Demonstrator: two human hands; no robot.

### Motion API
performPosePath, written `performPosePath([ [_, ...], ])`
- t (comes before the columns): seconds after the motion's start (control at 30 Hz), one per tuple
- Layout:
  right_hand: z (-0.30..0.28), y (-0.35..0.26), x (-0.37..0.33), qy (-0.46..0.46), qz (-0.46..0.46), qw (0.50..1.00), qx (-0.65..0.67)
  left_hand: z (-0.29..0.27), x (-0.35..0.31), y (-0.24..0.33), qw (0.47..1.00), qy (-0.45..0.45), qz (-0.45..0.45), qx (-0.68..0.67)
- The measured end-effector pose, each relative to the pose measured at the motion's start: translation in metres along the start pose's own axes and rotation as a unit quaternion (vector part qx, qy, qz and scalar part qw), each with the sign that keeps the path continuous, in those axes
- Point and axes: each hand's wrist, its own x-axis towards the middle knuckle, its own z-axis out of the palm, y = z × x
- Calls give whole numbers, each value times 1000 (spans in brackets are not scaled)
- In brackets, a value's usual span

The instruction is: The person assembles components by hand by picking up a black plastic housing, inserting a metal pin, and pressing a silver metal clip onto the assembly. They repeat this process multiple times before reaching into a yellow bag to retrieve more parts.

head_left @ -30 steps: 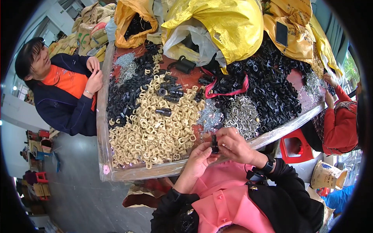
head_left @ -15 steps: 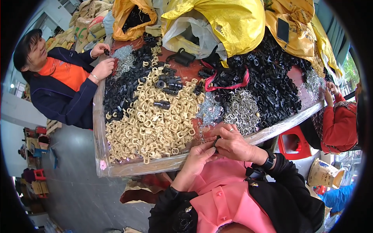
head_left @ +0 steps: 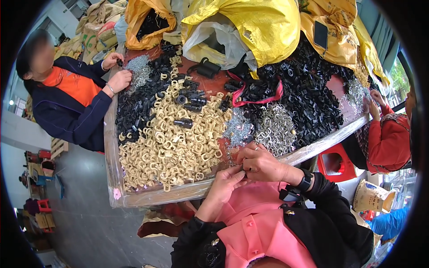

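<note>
At the table's near edge my two hands meet, fingertips pinched together. My left hand [head_left: 227, 184] is closed on a small black part, mostly hidden between the fingers. My right hand [head_left: 264, 165] has its fingers curled against the same part, with a dark band on its wrist. Just beyond them lie a heap of small silvery metal pieces [head_left: 237, 128] and a pile of shiny bent metal hooks [head_left: 276, 127]. To the left spreads a large heap of beige plastic buckles [head_left: 170, 152], with several black cylindrical pieces [head_left: 183, 123] lying on top.
Black plastic parts [head_left: 308, 98] cover the table's right side, around a pink-red strap [head_left: 259, 101]. Yellow sacks [head_left: 272, 31] and a phone [head_left: 320, 35] are at the back. One co-worker [head_left: 71, 98] works at left, another [head_left: 389, 138] at right, near a red stool [head_left: 333, 163]. The wooden rim [head_left: 170, 196] borders the table.
My right hand has shifted slightly left and down against my left fingertips. The black part, plainer before, is now mostly covered. The whole view has moved a little.
</note>
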Motion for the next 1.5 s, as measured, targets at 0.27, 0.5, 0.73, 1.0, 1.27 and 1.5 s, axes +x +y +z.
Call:
performPosePath([
  [0.27,-1,6,-1,63,-32,997,24,-3,3,1,999,-18,3,-43],
  [0.5,-32,52,-32,157,118,957,-215,-7,3,2,996,-35,23,-80],
  [0.73,-27,84,-39,172,140,930,-293,-8,7,-2,995,-51,36,-74],
  [1.0,-28,77,-40,283,236,912,182,-10,6,-4,991,-53,49,-114],
  [1.27,-15,37,-34,151,298,719,609,6,14,0,988,-86,84,-97],
  [1.5,-7,22,-32,10,283,663,693,10,17,0,973,-123,148,-129],
])
